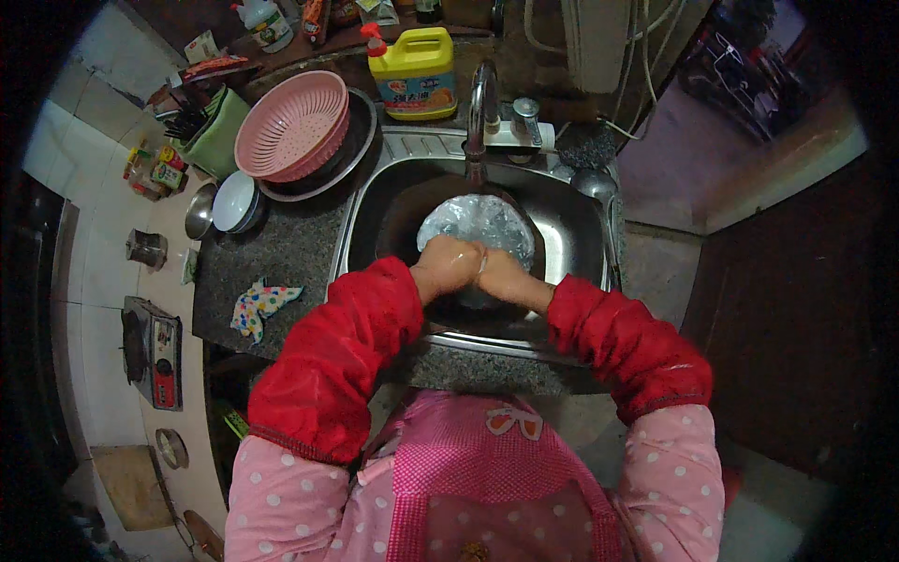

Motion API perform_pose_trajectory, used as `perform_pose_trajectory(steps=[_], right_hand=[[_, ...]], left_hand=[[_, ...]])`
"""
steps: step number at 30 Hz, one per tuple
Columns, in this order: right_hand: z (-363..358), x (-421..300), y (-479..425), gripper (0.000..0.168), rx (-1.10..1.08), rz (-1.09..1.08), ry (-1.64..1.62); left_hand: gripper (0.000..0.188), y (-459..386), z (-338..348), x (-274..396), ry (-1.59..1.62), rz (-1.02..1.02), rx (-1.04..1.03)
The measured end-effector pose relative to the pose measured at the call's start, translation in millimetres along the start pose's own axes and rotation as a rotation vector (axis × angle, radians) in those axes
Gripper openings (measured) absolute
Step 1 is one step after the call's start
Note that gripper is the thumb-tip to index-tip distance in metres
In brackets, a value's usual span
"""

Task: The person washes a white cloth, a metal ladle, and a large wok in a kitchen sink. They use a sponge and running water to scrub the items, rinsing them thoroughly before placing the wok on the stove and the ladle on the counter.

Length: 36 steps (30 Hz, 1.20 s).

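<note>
My left hand (451,263) and my right hand (510,277) meet over the sink (572,232), knuckles close together and fingers curled. A small pale bit shows where they touch, but whatever lies inside the fingers is hidden. Just beyond them is a round, shiny, translucent mass (477,219), its near part covered by my hands; I cannot tell if it is plastic or water. It seems to sit within a dark round basin in the sink. The curved metal faucet (479,119) rises behind it. Red sleeve covers reach down to both wrists.
Left of the sink are a pink colander (291,126), white bowls (235,201) and a dotted cloth (261,309) on the stone counter (281,260). A yellow detergent jug (414,77) stands behind the sink. A metal ladle (594,184) lies at its right rim. An electric hotplate (151,351) is farther left.
</note>
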State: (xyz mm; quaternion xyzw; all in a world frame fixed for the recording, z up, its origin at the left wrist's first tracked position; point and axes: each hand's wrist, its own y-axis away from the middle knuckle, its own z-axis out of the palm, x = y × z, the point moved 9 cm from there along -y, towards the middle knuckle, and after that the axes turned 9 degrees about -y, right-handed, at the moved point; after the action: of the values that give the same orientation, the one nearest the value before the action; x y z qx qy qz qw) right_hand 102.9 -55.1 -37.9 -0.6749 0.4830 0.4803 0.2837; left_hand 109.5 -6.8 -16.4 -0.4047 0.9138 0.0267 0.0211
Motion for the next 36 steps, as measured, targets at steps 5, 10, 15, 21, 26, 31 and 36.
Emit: perform_pose_trajectory(steps=[5,10,15,21,26,31,36], right_hand=[[27.7,38.5,5.9,0.038,-0.182,0.144,-0.101],[15.6,-15.2,18.1,0.065,-0.283,0.086,-0.360],[-15.9,-41.4,27.6,0.046,-0.256,0.035,-0.751],[-25.8,-28.5,26.1,0.044,-0.092,0.170,-1.102],[-31.1,-39.5,27.0,0.053,-0.050,0.136,-1.421],[-34.5,-69.7,38.9,0.064,-0.195,0.122,-1.187],[-69.9,-113.6,52.2,0.074,0.276,-0.427,0.081]], left_hand=[[0.022,11.8,4.2,4.9,0.122,-0.074,-0.109],[0.075,38.8,-19.9,-22.1,0.695,-0.310,-0.039],[0.075,53.4,-40.7,-14.8,1.898,-0.355,-0.206],[0.045,55.4,-44.2,-36.7,2.048,-0.570,0.006],[0.043,53.9,-66.8,-29.8,1.955,-0.549,0.128],[0.051,47.6,-84.5,-22.5,2.008,-0.483,0.037],[0.050,47.9,-66.7,-26.6,2.172,-0.571,0.080]])
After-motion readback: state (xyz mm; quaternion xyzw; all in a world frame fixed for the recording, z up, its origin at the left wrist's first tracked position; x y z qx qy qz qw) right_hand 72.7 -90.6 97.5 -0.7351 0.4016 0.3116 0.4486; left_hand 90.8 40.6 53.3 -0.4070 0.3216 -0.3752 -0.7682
